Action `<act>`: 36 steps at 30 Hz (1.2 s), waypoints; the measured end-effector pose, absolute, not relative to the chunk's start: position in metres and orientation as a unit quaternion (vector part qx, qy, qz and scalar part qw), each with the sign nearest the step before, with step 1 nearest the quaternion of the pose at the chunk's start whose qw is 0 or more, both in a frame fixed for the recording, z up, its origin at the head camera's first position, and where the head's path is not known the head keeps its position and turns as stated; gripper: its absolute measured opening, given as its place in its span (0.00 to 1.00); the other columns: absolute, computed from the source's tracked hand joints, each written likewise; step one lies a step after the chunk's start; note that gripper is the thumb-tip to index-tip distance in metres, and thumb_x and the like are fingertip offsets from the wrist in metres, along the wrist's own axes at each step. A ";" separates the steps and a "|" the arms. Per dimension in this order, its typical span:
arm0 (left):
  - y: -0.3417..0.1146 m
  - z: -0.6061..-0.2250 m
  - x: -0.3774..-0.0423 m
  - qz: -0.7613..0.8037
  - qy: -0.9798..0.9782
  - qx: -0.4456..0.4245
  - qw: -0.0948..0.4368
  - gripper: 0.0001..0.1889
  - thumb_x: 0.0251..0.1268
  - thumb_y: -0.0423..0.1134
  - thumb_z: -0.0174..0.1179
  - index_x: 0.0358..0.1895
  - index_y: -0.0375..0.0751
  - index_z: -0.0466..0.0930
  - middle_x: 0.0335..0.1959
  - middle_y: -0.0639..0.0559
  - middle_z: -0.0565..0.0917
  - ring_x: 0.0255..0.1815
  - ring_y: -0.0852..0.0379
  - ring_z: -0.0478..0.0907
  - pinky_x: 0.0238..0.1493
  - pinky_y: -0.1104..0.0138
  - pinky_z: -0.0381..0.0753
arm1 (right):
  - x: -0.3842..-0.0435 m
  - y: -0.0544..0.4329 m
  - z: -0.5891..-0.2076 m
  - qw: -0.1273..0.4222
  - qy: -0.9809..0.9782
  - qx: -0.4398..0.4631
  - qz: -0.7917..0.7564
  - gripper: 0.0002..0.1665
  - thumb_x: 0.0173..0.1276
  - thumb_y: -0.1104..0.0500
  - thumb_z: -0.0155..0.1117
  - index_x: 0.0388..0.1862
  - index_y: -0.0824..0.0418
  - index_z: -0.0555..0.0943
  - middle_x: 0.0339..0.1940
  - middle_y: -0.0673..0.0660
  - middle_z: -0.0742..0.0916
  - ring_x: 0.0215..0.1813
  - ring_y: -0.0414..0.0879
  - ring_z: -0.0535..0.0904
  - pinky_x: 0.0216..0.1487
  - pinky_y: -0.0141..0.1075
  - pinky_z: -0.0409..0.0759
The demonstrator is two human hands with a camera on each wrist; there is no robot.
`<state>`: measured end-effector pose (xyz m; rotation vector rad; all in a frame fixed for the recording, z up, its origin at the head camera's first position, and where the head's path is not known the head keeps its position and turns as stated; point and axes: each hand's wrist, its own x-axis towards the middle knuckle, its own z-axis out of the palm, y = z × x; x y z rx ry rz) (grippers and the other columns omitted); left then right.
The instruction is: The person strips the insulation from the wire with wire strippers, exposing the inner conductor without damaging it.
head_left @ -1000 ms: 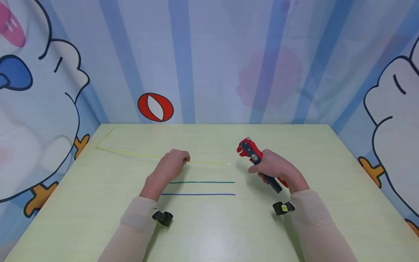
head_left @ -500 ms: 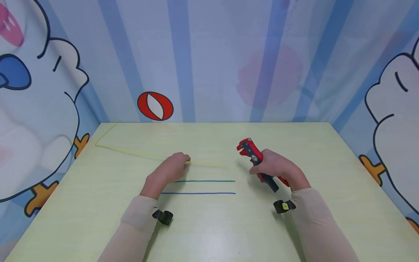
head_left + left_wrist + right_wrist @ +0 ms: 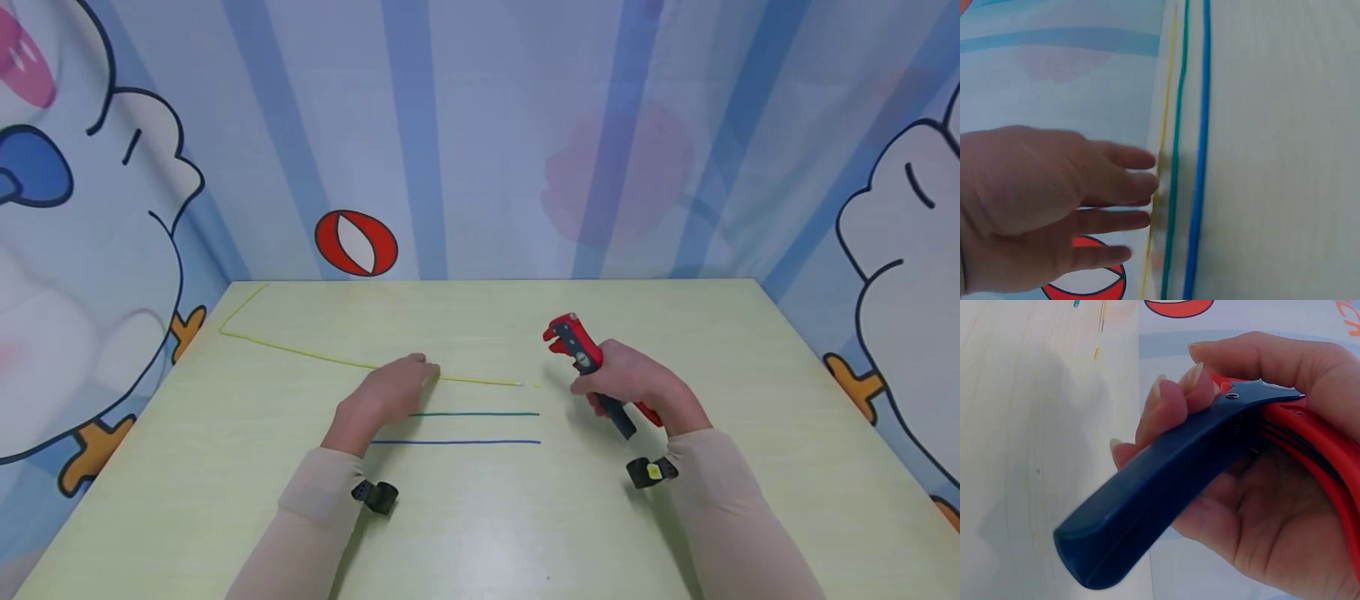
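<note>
My left hand point(image 3: 397, 387) is at a thin yellow wire point(image 3: 300, 352) on the table. Its fingers look fairly straight and spread in the left wrist view, fingertips at or touching the wire. The yellow wire's right end has a short pale, bare tip, and a tiny yellow scrap point(image 3: 536, 386) lies just beyond it. Nearer to me are a green wire point(image 3: 480, 414) and a blue wire point(image 3: 465, 442), side by side, their left parts behind my hand. My right hand point(image 3: 626, 375) grips a red and dark wire stripper point(image 3: 576, 343) above the table, its head pointing away to the left.
A pale wood-look table point(image 3: 480, 533) stands before a striped blue backdrop point(image 3: 495, 142) with printed cartoon figures on both sides. The yellow wire bends sharply near the table's far left corner.
The yellow wire's right part has come slightly toward me, with my left hand shifting a little right and nearer. The scrap appeared beyond its end. My right hand and the wire stripper barely moved.
</note>
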<state>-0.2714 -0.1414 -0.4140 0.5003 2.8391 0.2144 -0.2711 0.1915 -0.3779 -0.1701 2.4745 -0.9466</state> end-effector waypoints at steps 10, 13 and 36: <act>-0.153 -0.417 -0.280 0.096 0.991 0.094 0.014 0.11 0.69 0.25 0.55 0.43 0.37 0.87 0.45 0.44 0.85 0.43 0.48 0.80 0.43 0.52 0.83 | -0.271 0.190 -0.376 0.254 0.901 -0.061 -0.346 0.17 0.67 0.53 0.65 0.39 0.68 0.78 0.22 0.57 0.84 0.26 0.49 0.81 0.38 0.40 0.78; -0.152 -0.417 -0.281 0.110 0.989 0.100 0.013 0.11 0.67 0.23 0.56 0.42 0.35 0.88 0.45 0.42 0.86 0.44 0.48 0.81 0.46 0.54 0.83 | -0.271 0.190 -0.376 0.257 0.902 -0.064 -0.341 0.18 0.68 0.53 0.65 0.39 0.69 0.78 0.22 0.57 0.84 0.26 0.49 0.81 0.38 0.41 0.77; -0.130 -0.420 -0.277 0.127 0.986 0.111 0.010 0.11 0.68 0.21 0.56 0.45 0.32 0.88 0.47 0.40 0.86 0.46 0.47 0.82 0.50 0.55 0.83 | -0.270 0.192 -0.375 0.258 0.899 -0.067 -0.349 0.18 0.68 0.54 0.65 0.39 0.70 0.79 0.21 0.57 0.84 0.26 0.48 0.80 0.37 0.40 0.78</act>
